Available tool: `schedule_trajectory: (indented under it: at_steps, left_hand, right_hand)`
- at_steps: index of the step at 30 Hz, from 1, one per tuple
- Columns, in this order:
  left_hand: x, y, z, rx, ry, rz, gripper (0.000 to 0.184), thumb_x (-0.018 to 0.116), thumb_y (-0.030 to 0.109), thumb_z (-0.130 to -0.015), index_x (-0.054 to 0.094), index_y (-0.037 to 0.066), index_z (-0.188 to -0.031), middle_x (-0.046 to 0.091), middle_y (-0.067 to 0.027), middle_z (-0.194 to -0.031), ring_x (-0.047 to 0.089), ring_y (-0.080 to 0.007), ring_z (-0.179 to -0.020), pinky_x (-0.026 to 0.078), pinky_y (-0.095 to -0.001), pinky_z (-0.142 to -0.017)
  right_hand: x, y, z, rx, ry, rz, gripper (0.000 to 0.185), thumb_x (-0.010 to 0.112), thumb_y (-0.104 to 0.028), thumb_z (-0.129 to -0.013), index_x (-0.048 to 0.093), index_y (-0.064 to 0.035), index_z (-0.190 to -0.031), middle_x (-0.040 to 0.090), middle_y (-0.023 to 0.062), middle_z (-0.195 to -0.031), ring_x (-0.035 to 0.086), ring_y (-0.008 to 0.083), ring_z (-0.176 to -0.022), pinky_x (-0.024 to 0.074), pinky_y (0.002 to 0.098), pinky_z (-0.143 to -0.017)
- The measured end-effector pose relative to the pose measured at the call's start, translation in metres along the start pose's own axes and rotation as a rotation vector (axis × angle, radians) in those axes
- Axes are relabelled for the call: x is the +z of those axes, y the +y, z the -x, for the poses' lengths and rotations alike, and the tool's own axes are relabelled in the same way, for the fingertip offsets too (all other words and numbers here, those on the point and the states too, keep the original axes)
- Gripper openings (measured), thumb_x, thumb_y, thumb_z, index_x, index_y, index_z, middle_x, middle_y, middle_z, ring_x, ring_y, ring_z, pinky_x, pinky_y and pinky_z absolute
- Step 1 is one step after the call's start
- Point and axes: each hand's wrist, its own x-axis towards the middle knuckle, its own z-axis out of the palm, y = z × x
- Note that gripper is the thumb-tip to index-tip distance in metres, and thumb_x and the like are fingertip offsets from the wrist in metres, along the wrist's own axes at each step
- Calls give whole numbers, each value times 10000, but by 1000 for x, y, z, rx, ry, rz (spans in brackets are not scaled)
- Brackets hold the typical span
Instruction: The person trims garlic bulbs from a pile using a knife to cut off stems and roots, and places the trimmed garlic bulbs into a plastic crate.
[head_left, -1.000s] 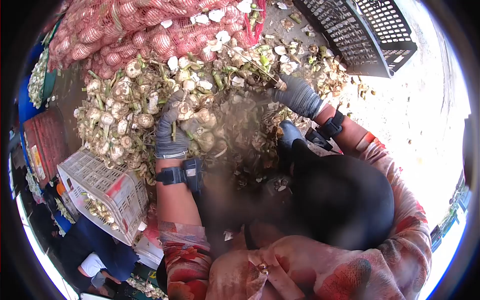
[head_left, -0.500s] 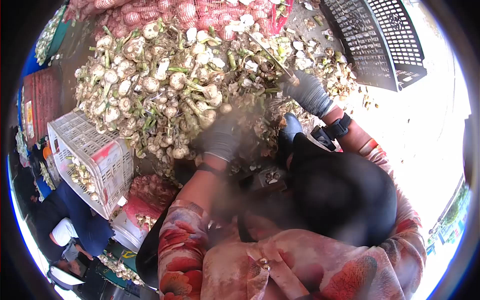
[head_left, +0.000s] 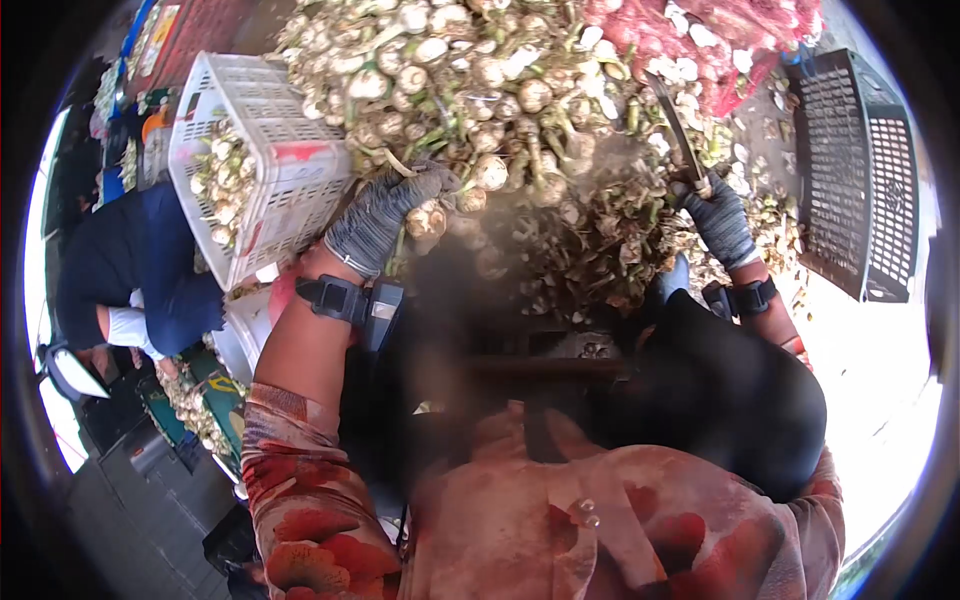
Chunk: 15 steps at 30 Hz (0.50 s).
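My left hand [head_left: 385, 215], in a grey knit glove, is at the left front edge of a big heap of garlic [head_left: 490, 95]. Its fingers are closed round a garlic bulb [head_left: 426, 220], and a cut stem pokes up over the knuckles. In my gloved right hand [head_left: 720, 225] is a knife [head_left: 677, 125], gripped by its handle, with the long narrow blade pointing up and away to the left over the heap's right side. Dry trimmings and peel [head_left: 590, 235] are piled between the two hands. A dark blur covers part of the ground in front of me.
On the left, a white plastic crate [head_left: 300, 165] holds more garlic, with a white bucket [head_left: 245, 325] below it. A red mesh sack [head_left: 690, 40] lies at the back. A black crate [head_left: 835, 170] stands at right. Another person [head_left: 150, 260] bends over at far left.
My view has swung left, so the scene sits further right. My left hand has moved left along the heap's edge and is closed on a bulb. The knife stays in my right hand.
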Motion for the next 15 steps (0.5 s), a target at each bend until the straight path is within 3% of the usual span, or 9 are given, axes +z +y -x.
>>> schedule_trajectory:
  at_steps: [1,4,6,8,9,12,13,14,15]
  left_hand:
    - [-22,2,13,0,-9,100,373,681,358,-852,637,79,-1096,648,-24,-999,604,-125,-882,495,-265,-738]
    - [-69,16,74,-197,180,58,402,685,384,-840,635,84,-1102,640,-42,-1056,597,-116,-924,482,-250,-792]
    - [-113,-5,105,-179,254,-4,377,679,395,-839,654,100,-1071,653,-33,-1022,593,-106,-936,492,-252,-752]
    - [-138,-6,136,-319,288,-459,307,671,386,-843,683,120,-996,667,-18,-948,605,-97,-850,504,-269,-655]
    - [-146,0,152,-701,344,-430,274,673,389,-835,700,132,-929,672,-13,-885,603,-104,-738,494,-295,-577]
    - [-178,-38,171,-1003,418,-257,213,673,320,-844,702,154,-973,663,-29,-858,586,-142,-659,497,-335,-568]
    - [-189,-53,173,-1001,415,-255,213,673,320,-844,702,154,-973,663,-29,-858,586,-142,-659,497,-335,-568]
    - [-210,-85,175,-1047,279,-522,292,640,357,-858,689,137,-1044,679,-65,-943,624,-180,-794,506,-333,-691]
    - [-262,-155,185,-851,-104,-924,363,591,394,-871,673,124,-1099,668,-100,-1048,624,-229,-938,493,-359,-804]
  right_hand:
    - [3,0,-2,-8,-4,-16,213,664,-123,-899,639,-29,-1090,661,7,-913,577,87,-810,485,263,-749]
    - [11,4,-6,-26,-22,-98,189,647,-95,-908,632,-27,-1084,647,-2,-917,556,78,-807,472,249,-751]
    - [13,3,-5,-39,-33,-16,194,643,-90,-910,626,-29,-1094,638,-9,-915,547,73,-809,468,245,-750]
    - [18,-1,-5,5,-49,-38,212,654,-121,-910,625,-33,-1100,622,-26,-891,532,64,-791,464,237,-741]
    - [24,-1,-7,30,-69,-32,213,653,-134,-913,626,-33,-1099,620,-28,-886,530,63,-791,461,235,-737]
    - [22,-3,-7,24,-82,21,217,644,-168,-923,630,-36,-1095,615,-31,-877,528,60,-781,451,230,-723]
    - [23,-5,-6,10,-78,53,217,642,-176,-925,632,-40,-1094,614,-30,-874,528,60,-772,448,228,-718]
    - [24,-5,-5,-3,-72,84,217,640,-183,-928,633,-43,-1094,613,-30,-872,528,59,-763,444,227,-714]
    - [23,-4,-5,-25,-75,90,217,647,-179,-921,633,-51,-1096,616,-28,-877,531,60,-766,454,230,-710]
